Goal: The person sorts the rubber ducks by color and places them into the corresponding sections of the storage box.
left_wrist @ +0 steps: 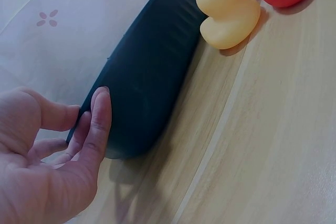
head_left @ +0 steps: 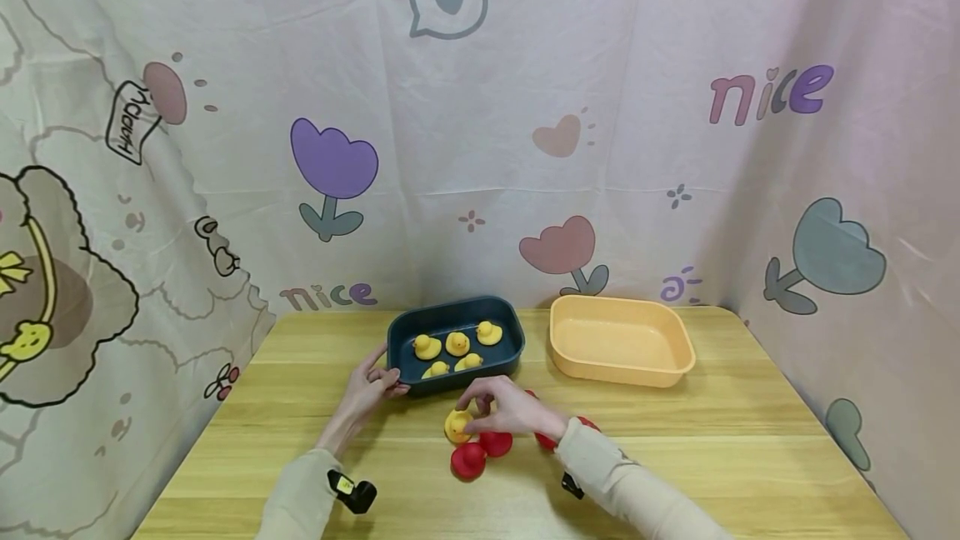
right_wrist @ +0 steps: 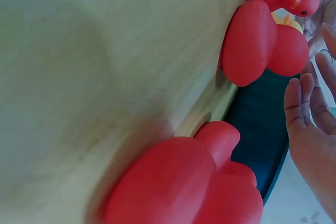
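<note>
- At the near side of the dark blue tray point(left_wrist: 142, 77), the loose yellow duck point(head_left: 457, 427) stands upright on the tabletop point(head_left: 750, 457), outside the wall.
- Nearest hand: right hand point(head_left: 508, 407). Its bent fingers reach over the duck from the right. A gap shows between thumb and fingertips, with no closed hold; whether a fingertip touches the duck cannot be told.
- Left hand point(head_left: 366, 390): grasping the dark blue tray at its left end, thumb at the rim, fingers against the outer wall. It is well apart from the loose duck, which lies to its right and nearer the person.
- Governing relation: from the loose duck, the tray opening lies directly ahead, away from the person, beyond the near long wall. That wall must be cleared from above, in judgement.
- Axes: the tray's long axis runs left to right, its right end slightly farther off. The duck's beak-to-tail line lies roughly across that axis, beak toward the person.
- Tray contents: five yellow ducks point(head_left: 457, 345), in two rows; bare floor shows at the right end.
- Clearance: two red ducks point(head_left: 468, 461) sit just beside the loose duck, on its near and right sides; more lie under or beyond the right forearm.
- Orange tray point(head_left: 615, 369): right of the dark blue tray, apart from both hands.
</note>
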{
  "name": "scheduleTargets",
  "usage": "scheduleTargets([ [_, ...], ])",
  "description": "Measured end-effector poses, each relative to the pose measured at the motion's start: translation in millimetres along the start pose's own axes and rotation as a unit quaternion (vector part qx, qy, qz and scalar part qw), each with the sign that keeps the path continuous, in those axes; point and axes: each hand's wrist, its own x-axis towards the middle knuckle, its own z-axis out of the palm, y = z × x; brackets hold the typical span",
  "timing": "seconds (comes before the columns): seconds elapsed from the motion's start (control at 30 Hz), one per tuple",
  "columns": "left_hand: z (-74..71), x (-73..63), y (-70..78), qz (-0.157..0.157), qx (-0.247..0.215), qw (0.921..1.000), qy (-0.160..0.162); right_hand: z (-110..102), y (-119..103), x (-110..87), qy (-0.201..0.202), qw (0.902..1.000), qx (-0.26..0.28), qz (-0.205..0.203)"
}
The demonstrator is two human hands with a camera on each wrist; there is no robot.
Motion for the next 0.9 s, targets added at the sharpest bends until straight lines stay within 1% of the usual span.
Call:
scheduleTargets([
  [0.17,-0.9,0.9,-0.9,-0.001,0.0,1.0,-0.001,2.6,4.2,2.1,-0.001,1.0,-0.006,-0.005],
  [0.4,-1.5,0.5,-1.4,0.002,0.0,1.0,-0.004,5.3,4.6,3.8,-0.006,1.0,-0.001,0.006],
  [0.63,-0.9,1.7,-1.4,-0.002,-0.005,1.0,0.0,7.4,4.2,5.6,-0.006,0.9999,-0.011,0.003],
  [0.9,-1.0,0.4,-1.7,0.002,-0.009,1.0,-0.002,9.6,5.3,8.1,-0.012,0.9998,-0.018,0.007],
])
